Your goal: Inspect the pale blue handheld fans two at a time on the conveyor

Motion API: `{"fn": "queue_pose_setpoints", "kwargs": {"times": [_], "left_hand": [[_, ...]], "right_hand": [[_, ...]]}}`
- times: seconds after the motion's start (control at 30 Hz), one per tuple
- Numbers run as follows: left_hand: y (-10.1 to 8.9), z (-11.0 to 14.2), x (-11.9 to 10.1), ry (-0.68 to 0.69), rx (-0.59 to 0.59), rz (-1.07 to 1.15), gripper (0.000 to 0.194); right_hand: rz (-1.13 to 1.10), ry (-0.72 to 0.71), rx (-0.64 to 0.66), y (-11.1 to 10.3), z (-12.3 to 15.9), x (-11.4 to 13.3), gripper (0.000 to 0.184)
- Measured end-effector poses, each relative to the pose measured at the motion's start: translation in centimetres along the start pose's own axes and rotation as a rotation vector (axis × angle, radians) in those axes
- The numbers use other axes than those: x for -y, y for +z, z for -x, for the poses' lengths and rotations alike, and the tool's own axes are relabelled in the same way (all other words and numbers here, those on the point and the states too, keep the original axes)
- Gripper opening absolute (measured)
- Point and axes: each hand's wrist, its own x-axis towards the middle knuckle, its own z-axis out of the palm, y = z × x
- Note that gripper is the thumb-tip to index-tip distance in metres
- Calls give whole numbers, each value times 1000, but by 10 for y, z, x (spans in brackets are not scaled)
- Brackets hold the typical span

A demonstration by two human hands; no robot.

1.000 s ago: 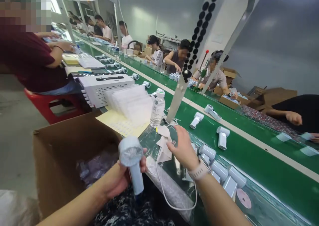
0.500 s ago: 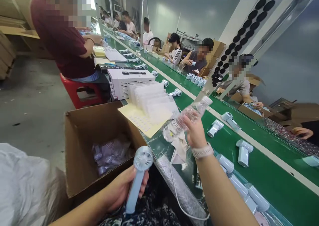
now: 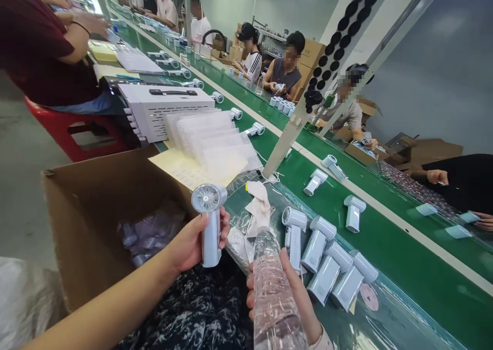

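My left hand (image 3: 190,244) is closed around the handle of a pale blue handheld fan (image 3: 210,221), held upright over my lap with its round grille facing me. A clear plastic water bottle (image 3: 271,293) sits in the grip of my right hand (image 3: 298,298), low and close to my body, its base pointing toward the bench. Just beyond the bottle a row of several pale blue fans (image 3: 327,265) lies on the plastic-covered bench edge. A crumpled white cloth (image 3: 259,206) rests between the two hands' reach.
An open cardboard box (image 3: 100,211) with bagged items stands at my left. Clear trays (image 3: 211,142) on yellow sheets and a white machine (image 3: 162,108) sit farther along. The green conveyor (image 3: 385,237) carries more fans. Other people work on both sides.
My right hand reached for the water bottle by the post, lifted it, and has brought it down close to my lap. The fan in my left hand now stands more upright.
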Motion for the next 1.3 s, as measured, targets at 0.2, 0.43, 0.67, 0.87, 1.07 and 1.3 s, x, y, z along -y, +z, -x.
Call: {"fn": "queue_pose_setpoints", "kwargs": {"times": [0.2,0.43,0.67,0.87,1.07,1.3], "left_hand": [[-1,8,0,24,22,-146,54],[-14,15,-6,17,-55,-193,58],[-3,22,-10,-63,-212,-180,57],[-1,36,-5,-79,-236,-90,50],[-5,53,-8,-78,-279,-97,50],[-4,49,-8,-108,-257,-59,41]], "right_hand": [[26,84,12,-13,11,-13,70],[83,72,45,-16,10,1,60],[890,-778,-182,43,-39,90,60],[1112,-1102,-397,84,-122,128,78],[1250,-1166,-471,91,-173,133,82],[1393,-1173,-358,61,-165,126,98]]}}
